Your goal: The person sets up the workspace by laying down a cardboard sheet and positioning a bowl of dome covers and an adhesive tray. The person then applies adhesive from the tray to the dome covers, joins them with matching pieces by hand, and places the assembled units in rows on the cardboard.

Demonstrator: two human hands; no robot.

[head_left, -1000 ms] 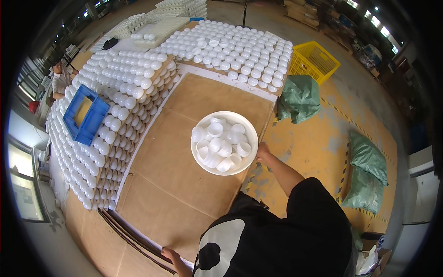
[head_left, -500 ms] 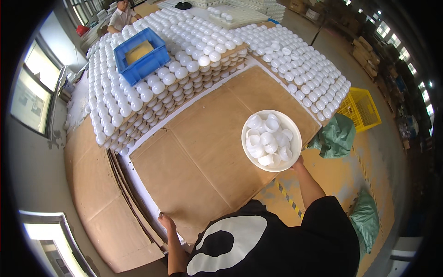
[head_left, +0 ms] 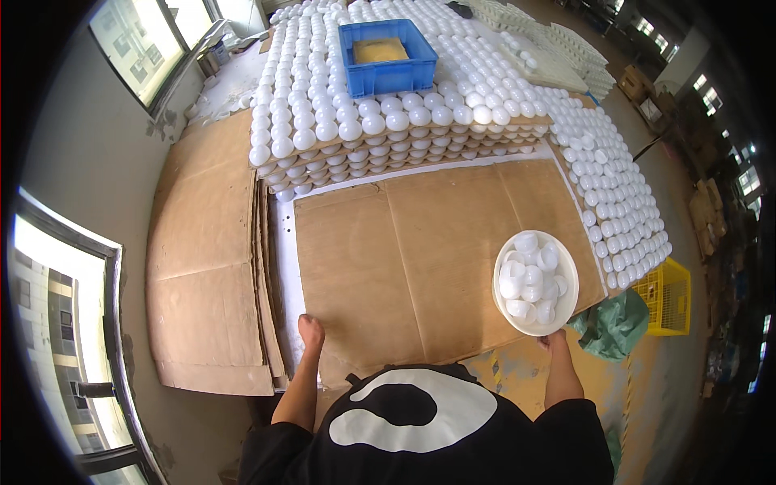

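A white round bowl (head_left: 573, 301) filled with several white translucent domed cups (head_left: 529, 279) is at the near right corner of a large brown cardboard sheet (head_left: 356, 267). My right hand (head_left: 553, 341) is closed at the bowl's near rim, its fingers partly hidden beneath. Along the sheet's left edge, my left hand (head_left: 310, 330) is curled closed on the cardboard; its fingertips do not show clearly.
Beyond the sheet, layered boards carry rows of white domes (head_left: 347, 129), with a blue crate (head_left: 392, 81) on top. More domes (head_left: 602, 178) line the right. Stacked cardboard (head_left: 202, 267) stands left. A green sack (head_left: 614, 323) and yellow crate (head_left: 667, 299) are at right.
My view has swung left, so the table and bowl appear farther right. Both hands keep about the same places at the sheet's edge and the bowl. The person at the back is out of view.
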